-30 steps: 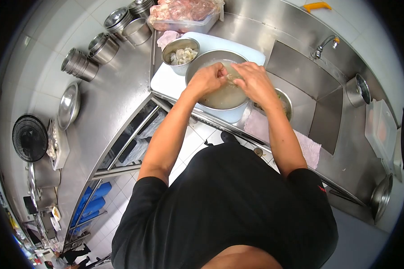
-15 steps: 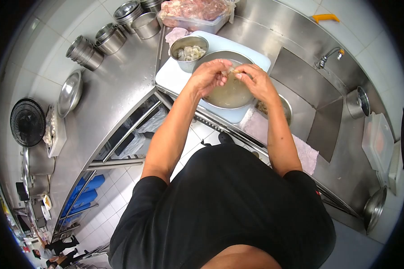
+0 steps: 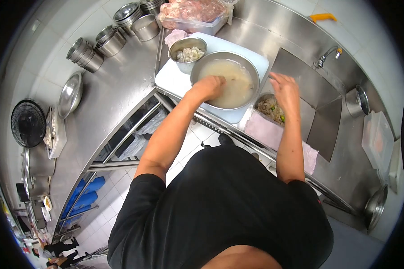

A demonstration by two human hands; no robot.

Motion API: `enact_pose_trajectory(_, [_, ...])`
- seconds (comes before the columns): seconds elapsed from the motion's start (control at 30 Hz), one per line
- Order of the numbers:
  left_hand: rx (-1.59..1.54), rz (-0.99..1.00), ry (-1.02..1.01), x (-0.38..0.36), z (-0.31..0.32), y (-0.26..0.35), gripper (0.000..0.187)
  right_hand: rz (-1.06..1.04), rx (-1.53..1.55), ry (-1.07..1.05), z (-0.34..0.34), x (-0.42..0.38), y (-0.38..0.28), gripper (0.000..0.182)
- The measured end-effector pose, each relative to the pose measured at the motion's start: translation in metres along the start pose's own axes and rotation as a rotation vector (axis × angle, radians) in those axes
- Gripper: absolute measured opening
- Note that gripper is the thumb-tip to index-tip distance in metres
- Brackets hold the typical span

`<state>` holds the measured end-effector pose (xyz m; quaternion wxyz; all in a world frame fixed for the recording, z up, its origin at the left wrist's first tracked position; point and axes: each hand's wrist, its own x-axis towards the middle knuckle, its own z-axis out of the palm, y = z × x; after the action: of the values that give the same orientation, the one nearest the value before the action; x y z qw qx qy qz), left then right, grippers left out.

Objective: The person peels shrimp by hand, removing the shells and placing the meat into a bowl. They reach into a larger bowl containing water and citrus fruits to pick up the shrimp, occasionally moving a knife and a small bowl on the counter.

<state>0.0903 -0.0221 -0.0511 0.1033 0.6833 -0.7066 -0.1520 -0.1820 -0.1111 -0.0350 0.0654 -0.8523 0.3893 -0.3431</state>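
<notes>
A wide steel bowl (image 3: 256,83) of cloudy liquid stands on a pale cutting board (image 3: 262,58). My left hand (image 3: 211,87) reaches over its left rim, fingers curled down at the liquid; their tips and anything in them are hidden. To the right of the bowl, my right hand (image 3: 284,87) hangs above a steel container of scraps (image 3: 269,107), fingers apart and holding nothing visible. At the bowl's upper left is a smaller steel pot (image 3: 187,66) with pale, whitish peeled pieces in it.
A pink cloth (image 3: 260,130) lies along the counter's front edge. The sink (image 3: 300,76) and tap (image 3: 330,56) are at the right. Behind the board sits a tub of bagged meat (image 3: 206,28). Stacked steel pots (image 3: 110,41) line the left wall. People are visible far off at lower left.
My hands were together above the bowl, holding a small piece. They have parted: the left lowered to the liquid, the right moved right over the scraps container and opened.
</notes>
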Motion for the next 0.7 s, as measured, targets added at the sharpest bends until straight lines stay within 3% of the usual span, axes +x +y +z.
enact_pose_trajectory(0.1, [-0.548, -0.125, 0.058, -0.009, -0.030, 0.019, 0.021, -0.137, 0.219, -0.127, 0.011, 0.020, -0.049, 0.026])
enact_pose_trajectory(0.17, [-0.932, -0.166, 0.110, -0.009, -0.035, 0.018, 0.023, -0.078, 0.352, -0.174, 0.026, 0.029, -0.071, 0.027])
enact_pose_trajectory(0.3, [-1.057, -0.126, 0.201, -0.021, -0.049, 0.021, 0.027, -0.017, 0.550, -0.230, 0.040, 0.038, -0.090, 0.028])
enact_pose_trajectory(0.6, [-0.989, -0.094, 0.198, -0.028, -0.049, 0.006, 0.024, 0.095, 0.571, -0.358, 0.030, 0.044, -0.112, 0.030])
enact_pose_trajectory(0.7, [-1.026, -0.052, 0.194, -0.029, -0.047, 0.008, 0.019, 0.132, 0.577, -0.412, 0.049, 0.044, -0.092, 0.032])
